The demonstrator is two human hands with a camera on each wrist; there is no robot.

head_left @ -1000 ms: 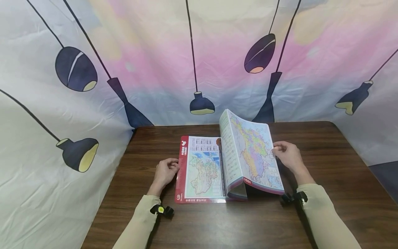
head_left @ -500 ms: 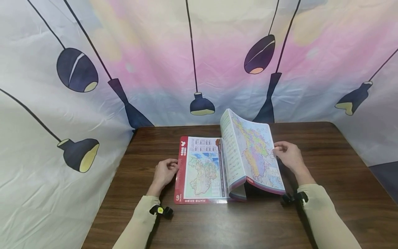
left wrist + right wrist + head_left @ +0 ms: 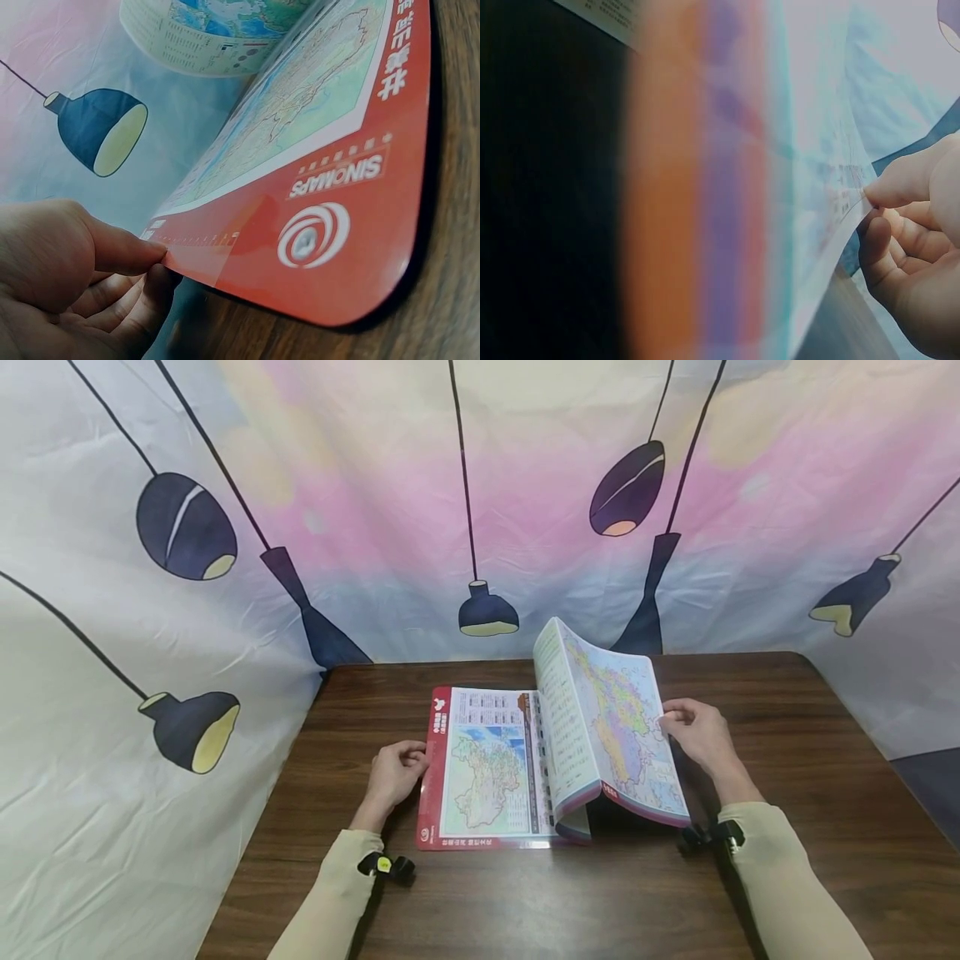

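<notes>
the thin, glossy map page (image 3: 622, 727), printed in pinks, greens and yellows, could crease or tear along its outer edge if the right hand (image 3: 693, 733) pulls sideways rather than letting it arc over, since only thumb and forefinger (image 3: 900, 184) pinch that edge. the raised bundle of sheets could also slip from so small a pinch and fall back flat. on the other side, the left hand (image 3: 396, 772) has its thumb (image 3: 127, 247) against the border of the red, round-cornered laminated cover (image 3: 330, 232), with the other fingers curled beneath the edge; if that light hold lets go, the whole large soft-covered map atlas (image 3: 487, 768) could slide on the dark wooden table (image 3: 787, 760), judging by its slick surface.

the atlas lies open near the middle of the table, in front of the person, its left half flat and showing a pale relief map framed in red, with a white sinomaps logo at the near corner. its right half stands up in a curve, bowed toward the right hand, with a gap beneath it. behind hangs a pastel cloth backdrop printed with dark pendant lamps (image 3: 480, 485).
</notes>
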